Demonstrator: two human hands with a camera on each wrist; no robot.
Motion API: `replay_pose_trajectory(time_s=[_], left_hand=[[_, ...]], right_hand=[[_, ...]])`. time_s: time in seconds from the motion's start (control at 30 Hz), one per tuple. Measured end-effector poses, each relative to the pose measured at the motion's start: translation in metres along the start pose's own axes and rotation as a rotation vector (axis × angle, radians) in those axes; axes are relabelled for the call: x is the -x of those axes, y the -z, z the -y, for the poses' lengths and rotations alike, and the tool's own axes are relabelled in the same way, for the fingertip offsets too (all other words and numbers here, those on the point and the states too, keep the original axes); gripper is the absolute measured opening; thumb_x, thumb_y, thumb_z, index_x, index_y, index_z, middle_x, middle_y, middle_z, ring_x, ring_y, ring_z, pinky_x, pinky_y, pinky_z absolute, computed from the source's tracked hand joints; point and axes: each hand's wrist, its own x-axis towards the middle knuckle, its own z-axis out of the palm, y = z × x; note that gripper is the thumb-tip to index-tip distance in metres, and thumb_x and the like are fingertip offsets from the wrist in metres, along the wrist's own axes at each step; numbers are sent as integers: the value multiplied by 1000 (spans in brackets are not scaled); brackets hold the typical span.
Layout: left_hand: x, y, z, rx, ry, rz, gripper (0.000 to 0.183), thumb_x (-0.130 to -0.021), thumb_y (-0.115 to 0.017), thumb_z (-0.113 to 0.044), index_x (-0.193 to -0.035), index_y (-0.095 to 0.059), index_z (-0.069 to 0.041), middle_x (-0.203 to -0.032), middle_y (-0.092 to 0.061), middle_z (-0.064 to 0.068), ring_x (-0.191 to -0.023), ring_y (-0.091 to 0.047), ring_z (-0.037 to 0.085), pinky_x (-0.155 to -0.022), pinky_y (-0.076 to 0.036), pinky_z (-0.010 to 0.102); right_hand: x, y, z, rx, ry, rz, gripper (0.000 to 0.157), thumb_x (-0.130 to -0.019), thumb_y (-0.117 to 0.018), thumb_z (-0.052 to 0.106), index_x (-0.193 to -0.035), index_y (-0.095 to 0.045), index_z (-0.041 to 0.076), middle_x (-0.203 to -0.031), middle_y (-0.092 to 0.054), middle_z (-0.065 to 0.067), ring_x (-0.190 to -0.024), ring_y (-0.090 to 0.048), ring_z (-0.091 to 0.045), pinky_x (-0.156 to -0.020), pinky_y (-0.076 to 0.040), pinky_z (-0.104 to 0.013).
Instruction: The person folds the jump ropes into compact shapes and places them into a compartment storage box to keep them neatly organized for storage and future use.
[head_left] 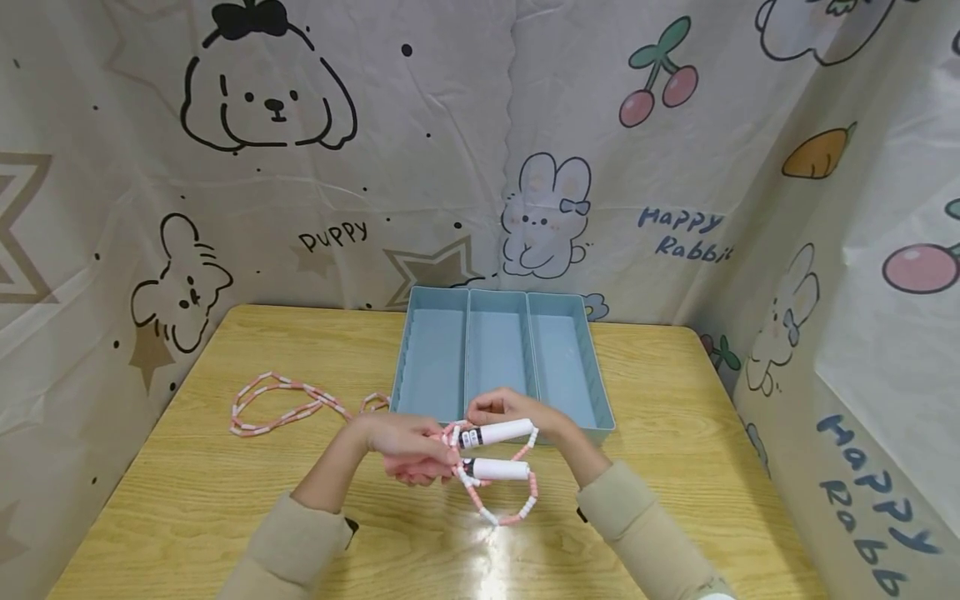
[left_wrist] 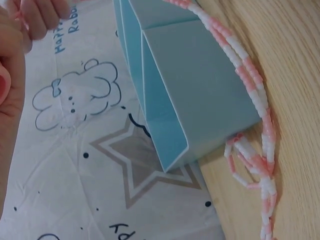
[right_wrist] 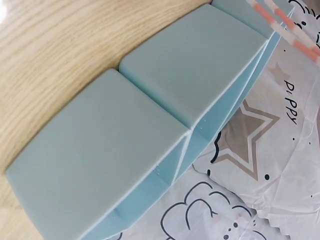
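A beaded jump rope [head_left: 498, 521] in pink and white is bunched between the two hands. My left hand [head_left: 416, 450] grips the bunch, fingers wrapped around it. Two white jump rope handles [head_left: 504, 432] with black-and-white labels stick out rightward from that grip, and a beaded loop hangs beneath them. Just behind the upper handle, my right hand [head_left: 510, 408] has its fingers curled, pinching the rope near the bunch. In the left wrist view its curled fingers [left_wrist: 42, 17] show at the top left corner. The rest of the rope [head_left: 273, 404] trails leftward and lies looped on the table.
Behind the hands stands a light blue tray [head_left: 435, 358] with three compartments, on a wooden table [head_left: 675, 417]. Printed cloth [head_left: 450, 125] with cartoon animals hangs at the back and both sides. Rope passes along the tray's outer side in the left wrist view.
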Motion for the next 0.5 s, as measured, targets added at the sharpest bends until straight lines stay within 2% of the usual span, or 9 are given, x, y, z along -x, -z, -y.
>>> replay_pose_trajectory(time_s=[0.13, 0.23, 0.27, 0.33, 0.37, 0.43, 0.5], left_hand=[[6, 3, 1, 55, -41, 1, 42, -95, -41, -23, -85, -46, 17, -57, -42, 0, -48, -37, 8, -43, -33, 20], [8, 3, 2, 61, -74, -10, 43, -95, -41, -24, -81, -44, 17, -57, -43, 2, -47, -38, 9, -43, -33, 20], [8, 4, 2, 59, -82, -12, 44, -96, -40, -24, -80, -43, 17, -57, -43, 2, -46, -38, 9, -43, -33, 20], [9, 4, 3, 57, -93, -14, 45, -96, -40, -25, -79, -41, 17, -57, -44, 3, -46, -39, 9, -43, -33, 19], [9, 4, 3, 59, -98, -14, 45, -96, -40, -25, -79, -41, 17, -57, -44, 2, -46, -39, 8, -43, -33, 19], [10, 5, 4, 65, -106, -21, 45, -95, -40, -24, -80, -41, 18, -57, -44, 2, -46, -39, 8, -42, -33, 19], [11, 5, 5, 67, -107, -37, 44, -95, -40, -24, -82, -41, 18, -58, -45, 2, -47, -40, 7, -42, -33, 19]], right_hand=[[1, -4, 6, -80, 54, -19, 47, -94, -48, 29, -93, -48, -18, -78, -55, 6, -60, -44, -6, -54, -39, -17], [2, -7, 9, -78, 143, -12, 47, -93, -49, 24, -99, -44, -22, -78, -53, 2, -60, -43, -7, -54, -38, -18], [2, -8, 9, -70, 161, -4, 42, -92, -48, 20, -100, -43, -22, -77, -51, -1, -59, -43, -7, -53, -38, -19], [1, -8, -1, -58, 185, -6, 39, -93, -46, 16, -102, -42, -21, -76, -50, -8, -59, -42, -12, -53, -38, -23], [0, -5, -13, -33, 195, -12, 33, -94, -46, 15, -104, -45, -17, -77, -50, -8, -59, -43, -12, -52, -39, -24], [0, 0, -39, -5, 141, -51, 27, -94, -45, 14, -107, -50, -10, -81, -53, -12, -64, -47, -16, -56, -43, -27], [2, 10, -81, 13, 97, -108, 22, -94, -47, 18, -107, -59, 6, -84, -59, -4, -69, -53, -11, -60, -47, -24]])
